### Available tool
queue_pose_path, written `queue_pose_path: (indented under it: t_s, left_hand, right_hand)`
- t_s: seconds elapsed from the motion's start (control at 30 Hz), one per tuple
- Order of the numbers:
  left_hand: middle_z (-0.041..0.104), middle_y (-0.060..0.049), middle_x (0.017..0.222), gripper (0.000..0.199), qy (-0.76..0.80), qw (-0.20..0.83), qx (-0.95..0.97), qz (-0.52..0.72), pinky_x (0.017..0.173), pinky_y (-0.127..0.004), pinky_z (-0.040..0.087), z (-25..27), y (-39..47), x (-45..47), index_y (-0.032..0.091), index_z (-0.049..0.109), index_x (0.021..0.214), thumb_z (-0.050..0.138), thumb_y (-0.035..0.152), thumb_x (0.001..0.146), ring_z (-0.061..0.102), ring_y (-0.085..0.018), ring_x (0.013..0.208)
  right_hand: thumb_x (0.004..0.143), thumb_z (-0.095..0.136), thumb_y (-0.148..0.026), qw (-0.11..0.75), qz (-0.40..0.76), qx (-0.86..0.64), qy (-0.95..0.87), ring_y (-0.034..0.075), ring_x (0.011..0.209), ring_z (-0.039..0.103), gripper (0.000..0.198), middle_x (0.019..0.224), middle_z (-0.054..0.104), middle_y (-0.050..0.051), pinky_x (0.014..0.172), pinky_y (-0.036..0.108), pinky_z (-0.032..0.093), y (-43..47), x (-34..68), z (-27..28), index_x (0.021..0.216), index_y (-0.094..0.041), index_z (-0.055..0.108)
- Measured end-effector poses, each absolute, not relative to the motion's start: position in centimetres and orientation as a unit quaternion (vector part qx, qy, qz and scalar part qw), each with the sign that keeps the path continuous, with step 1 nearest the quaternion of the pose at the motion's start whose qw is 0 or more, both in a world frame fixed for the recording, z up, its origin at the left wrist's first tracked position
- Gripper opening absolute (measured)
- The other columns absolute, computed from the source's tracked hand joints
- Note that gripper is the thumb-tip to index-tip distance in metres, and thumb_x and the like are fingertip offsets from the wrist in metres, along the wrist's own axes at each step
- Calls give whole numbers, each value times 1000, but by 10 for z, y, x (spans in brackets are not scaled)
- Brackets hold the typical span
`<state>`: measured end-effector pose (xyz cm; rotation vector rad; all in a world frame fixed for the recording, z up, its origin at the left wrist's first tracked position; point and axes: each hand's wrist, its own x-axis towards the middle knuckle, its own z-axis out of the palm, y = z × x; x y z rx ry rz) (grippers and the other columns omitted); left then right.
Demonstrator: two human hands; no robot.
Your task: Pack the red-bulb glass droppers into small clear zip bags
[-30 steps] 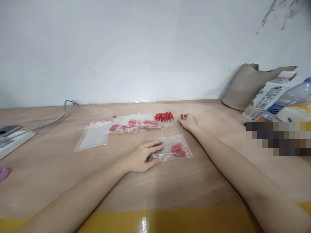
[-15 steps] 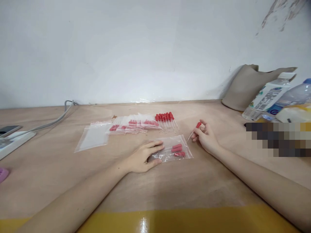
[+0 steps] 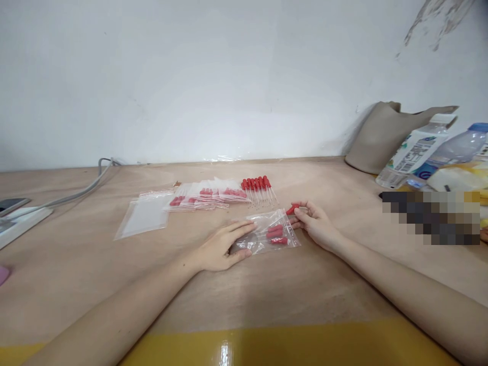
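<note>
A clear zip bag (image 3: 261,246) lies flat on the table with several red-bulbed droppers (image 3: 274,234) inside. My left hand (image 3: 223,247) rests on the bag's left end, fingers stretched out and flat. At the bag's right end, my right hand (image 3: 317,226) pinches another dropper by its red bulb (image 3: 292,209). The thin tube of that dropper points left toward the bag mouth; whether its tip is inside I cannot tell. Behind the bag, a row of loose red droppers (image 3: 257,184) lies side by side.
Filled zip bags (image 3: 206,195) overlap in a row at the back, with flat bags (image 3: 144,216) to their left. A grey cable (image 3: 72,196) and a phone (image 3: 13,204) sit far left. Bottles (image 3: 415,152) and a grey-brown container (image 3: 371,140) stand at the right.
My right hand has moved left with the dropper, bringing it to the bag's open end. The left hand has stayed flat on the bag. The view has shifted slightly.
</note>
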<state>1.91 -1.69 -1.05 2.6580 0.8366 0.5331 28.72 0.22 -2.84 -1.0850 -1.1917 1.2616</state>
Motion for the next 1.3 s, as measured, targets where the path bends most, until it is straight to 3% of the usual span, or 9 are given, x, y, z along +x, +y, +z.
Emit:
queue_pose_path:
  t_s: [0.3, 0.53, 0.67, 0.8, 0.93, 1.03, 1.3]
  left_hand:
    - [37, -8, 140, 56, 299, 151, 927, 171, 103, -43, 34, -9, -18, 20, 24, 32, 137, 51, 36, 87, 38, -25, 126]
    - [38, -8, 139, 54, 296, 145, 927, 181, 102, -44, 35, -10, -17, 20, 24, 34, 136, 52, 36, 86, 40, -25, 125]
    - [39, -9, 138, 54, 296, 146, 926, 183, 102, -43, 35, -10, -17, 21, 24, 34, 136, 52, 35, 86, 40, -25, 125]
    - [38, -8, 139, 54, 297, 144, 928, 174, 104, -40, 33, -10, -16, 20, 22, 35, 136, 50, 36, 87, 38, -23, 126]
    - [37, -9, 140, 54, 301, 134, 929, 170, 105, -41, 33, -13, -15, 19, 21, 36, 136, 50, 39, 87, 37, -24, 127]
    - [37, -8, 140, 53, 296, 131, 930, 171, 104, -41, 33, -15, -14, 18, 22, 38, 135, 50, 40, 87, 37, -24, 127]
    - [37, -8, 140, 52, 296, 135, 930, 171, 105, -41, 33, -14, -14, 18, 21, 38, 135, 49, 40, 87, 36, -23, 128]
  right_hand:
    - [58, 74, -38, 353, 576, -448, -585, 7, 56, 53, 38, 67, 63, -2, 60, 25, 46, 10, 313, -22, 87, -16, 63]
    - [54, 74, -44, 382, 502, -524, -572, 6, 43, 44, 38, 53, 58, -3, 43, 21, 35, 13, 292, -28, 80, -16, 65]
    - [51, 75, -44, 414, 454, -515, -598, 10, 50, 50, 33, 59, 61, 0, 46, 23, 40, 11, 281, -27, 65, -17, 62]
    - [57, 70, -46, 398, 443, -461, -657, 9, 54, 50, 32, 67, 60, 1, 51, 23, 41, 7, 282, -25, 59, -16, 60]
    - [64, 64, -45, 414, 429, -526, -606, 8, 48, 46, 30, 57, 55, -3, 47, 23, 38, 13, 289, -26, 75, -18, 58]
    - [67, 61, -42, 464, 332, -571, -590, 9, 47, 46, 30, 65, 58, -1, 47, 23, 38, 31, 294, -32, 84, -18, 57]
    - [64, 63, -44, 407, 167, -645, -625, 17, 71, 59, 34, 79, 65, 7, 69, 29, 45, 95, 284, -34, 83, -15, 62]
